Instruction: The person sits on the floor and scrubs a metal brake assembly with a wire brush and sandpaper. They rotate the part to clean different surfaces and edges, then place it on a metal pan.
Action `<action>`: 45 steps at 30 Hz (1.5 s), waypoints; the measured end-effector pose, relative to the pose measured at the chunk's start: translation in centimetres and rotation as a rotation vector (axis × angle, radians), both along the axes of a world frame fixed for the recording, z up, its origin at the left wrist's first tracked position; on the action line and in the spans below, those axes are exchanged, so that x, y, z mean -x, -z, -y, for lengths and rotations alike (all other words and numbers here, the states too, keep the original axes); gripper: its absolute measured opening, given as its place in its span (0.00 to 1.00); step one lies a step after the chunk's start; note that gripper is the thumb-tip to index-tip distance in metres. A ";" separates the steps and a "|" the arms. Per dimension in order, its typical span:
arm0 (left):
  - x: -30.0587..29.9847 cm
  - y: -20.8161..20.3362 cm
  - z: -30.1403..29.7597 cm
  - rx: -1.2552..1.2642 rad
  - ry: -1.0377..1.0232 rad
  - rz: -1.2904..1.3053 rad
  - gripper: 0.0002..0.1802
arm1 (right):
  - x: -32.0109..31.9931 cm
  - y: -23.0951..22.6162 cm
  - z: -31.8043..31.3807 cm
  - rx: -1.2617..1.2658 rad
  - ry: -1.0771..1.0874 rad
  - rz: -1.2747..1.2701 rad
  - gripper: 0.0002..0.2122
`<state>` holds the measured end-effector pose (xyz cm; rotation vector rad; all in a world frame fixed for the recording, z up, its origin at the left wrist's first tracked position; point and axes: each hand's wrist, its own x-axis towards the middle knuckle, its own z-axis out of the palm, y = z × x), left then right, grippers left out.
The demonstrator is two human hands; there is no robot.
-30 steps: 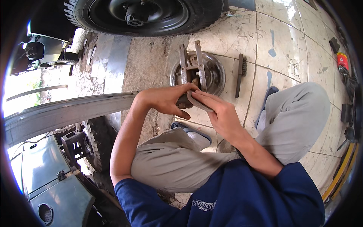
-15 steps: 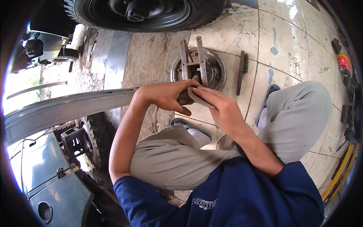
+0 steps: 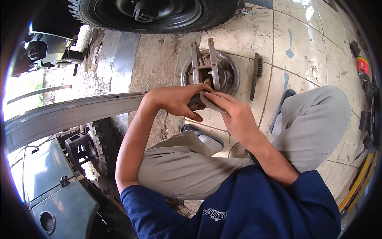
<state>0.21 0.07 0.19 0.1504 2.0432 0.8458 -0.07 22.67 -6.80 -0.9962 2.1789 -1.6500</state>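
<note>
Holding thin grey-brown pad at near end of metal bracket, over near edge of wheel rim | right hand: grip narrow, on pad; left hand: cupped, hold unclear | risk: pad slipping could scrape left hand | cracked tile floor, wire brush off rim's right edge, vehicle tyre beyond far edge

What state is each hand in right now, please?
Left hand: curved around the dark metal part, thumb apart; whether it grips cannot be told.
Right hand: closed, holding the thin grey-brown strip.
</note>
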 end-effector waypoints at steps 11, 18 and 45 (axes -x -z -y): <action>0.3 0.3 0.1 -0.014 0.022 -0.052 0.48 | 0.4 -0.4 -0.2 0.028 0.002 -0.016 0.26; 0.0 0.3 0.2 -0.035 0.001 -0.005 0.49 | 0.1 0.0 0.2 0.016 0.021 -0.038 0.26; 0.0 0.9 0.6 0.023 0.089 -0.092 0.51 | 0.0 2.0 1.0 0.118 0.009 0.334 0.21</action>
